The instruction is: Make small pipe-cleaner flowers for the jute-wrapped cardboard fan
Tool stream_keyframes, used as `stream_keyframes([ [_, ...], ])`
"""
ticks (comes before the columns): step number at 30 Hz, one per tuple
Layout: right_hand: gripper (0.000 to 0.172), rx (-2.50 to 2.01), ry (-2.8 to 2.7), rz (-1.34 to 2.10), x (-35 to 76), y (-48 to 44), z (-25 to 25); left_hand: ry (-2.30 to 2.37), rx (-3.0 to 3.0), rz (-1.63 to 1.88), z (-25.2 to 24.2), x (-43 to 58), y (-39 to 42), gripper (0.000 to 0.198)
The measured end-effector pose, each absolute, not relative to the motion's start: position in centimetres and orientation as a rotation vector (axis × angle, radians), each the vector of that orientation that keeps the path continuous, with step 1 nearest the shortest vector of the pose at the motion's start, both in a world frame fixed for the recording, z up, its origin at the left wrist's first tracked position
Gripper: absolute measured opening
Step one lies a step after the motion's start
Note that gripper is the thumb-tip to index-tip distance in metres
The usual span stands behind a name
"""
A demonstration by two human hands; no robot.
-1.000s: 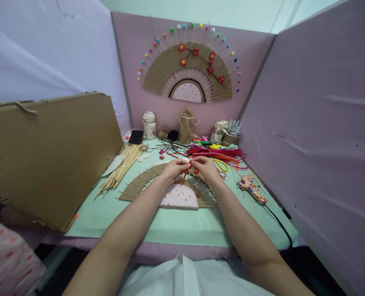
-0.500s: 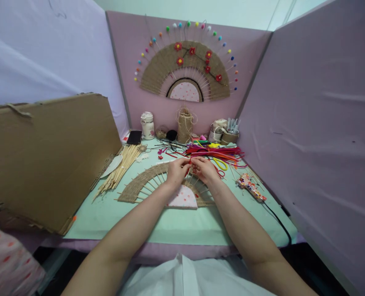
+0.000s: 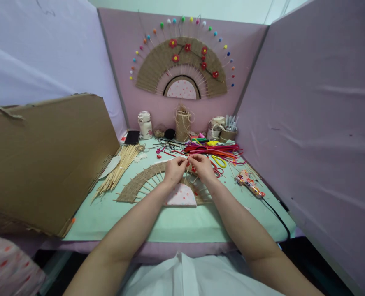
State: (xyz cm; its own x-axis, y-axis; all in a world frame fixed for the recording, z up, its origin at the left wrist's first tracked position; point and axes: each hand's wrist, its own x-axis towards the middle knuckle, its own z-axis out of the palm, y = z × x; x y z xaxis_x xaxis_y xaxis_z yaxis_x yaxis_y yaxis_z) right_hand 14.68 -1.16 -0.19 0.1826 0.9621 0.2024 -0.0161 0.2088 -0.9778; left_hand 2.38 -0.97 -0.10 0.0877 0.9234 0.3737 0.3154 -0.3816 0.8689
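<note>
My left hand [image 3: 174, 172] and my right hand [image 3: 203, 167] meet fingertip to fingertip above the fan on the table. Both are closed in a pinch on a small red pipe cleaner piece [image 3: 188, 159], mostly hidden by the fingers. Beneath them lies the half-round twine fan [image 3: 129, 187] with bamboo-stick ribs and a pink, red-spotted half circle [image 3: 182, 196] at its base. A few red bits show on the fan between my wrists. Just behind my hands is a bundle of red and pink pipe cleaners [image 3: 213, 150].
Yellow-handled scissors [image 3: 221, 161] and a patterned glue gun [image 3: 249, 183] with a black cord lie to the right. Bamboo sticks [image 3: 117, 172] and a cardboard sheet [image 3: 49, 160] are left. A twine spool [image 3: 182, 123] and bottle [image 3: 145, 125] stand behind; a finished fan [image 3: 157, 61] hangs above.
My view has shifted slightly. My fingers have moved a little, both hands still pinching together over the fan, and more red on the fan shows under my right hand.
</note>
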Motion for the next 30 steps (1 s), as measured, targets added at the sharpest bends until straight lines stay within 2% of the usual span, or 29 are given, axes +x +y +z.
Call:
stream_keyframes([
  [4, 0.017, -1.161, -1.364, 0.84, 15.4, -1.2, 0.1, 1.185, 1.645, 1.131, 0.0, 2.0, -0.2, 0.019],
  [8, 0.017, -1.152, -1.467, 0.954, 16.3, -1.2, 0.2, 1.024, 1.487, 1.015, 0.3, 1.6, -0.2, 0.019],
  [14, 0.019, -1.122, -1.389, 1.146, 16.7, -1.2, 0.2, 0.957, 1.479, 1.03, 0.8, 1.7, -0.6, 0.019],
  [21, 0.03, -1.149, -1.317, 1.107, 16.8, -1.2, 0.7, 1.052, 1.587, 1.111, 0.3, 1.7, -0.2, 0.023],
  [30, 0.02, -1.135, -1.411, 1.017, 16.7, -1.3, 0.9, 1.084, 1.695, 1.106, 0.5, 1.9, -0.6, 0.021],
])
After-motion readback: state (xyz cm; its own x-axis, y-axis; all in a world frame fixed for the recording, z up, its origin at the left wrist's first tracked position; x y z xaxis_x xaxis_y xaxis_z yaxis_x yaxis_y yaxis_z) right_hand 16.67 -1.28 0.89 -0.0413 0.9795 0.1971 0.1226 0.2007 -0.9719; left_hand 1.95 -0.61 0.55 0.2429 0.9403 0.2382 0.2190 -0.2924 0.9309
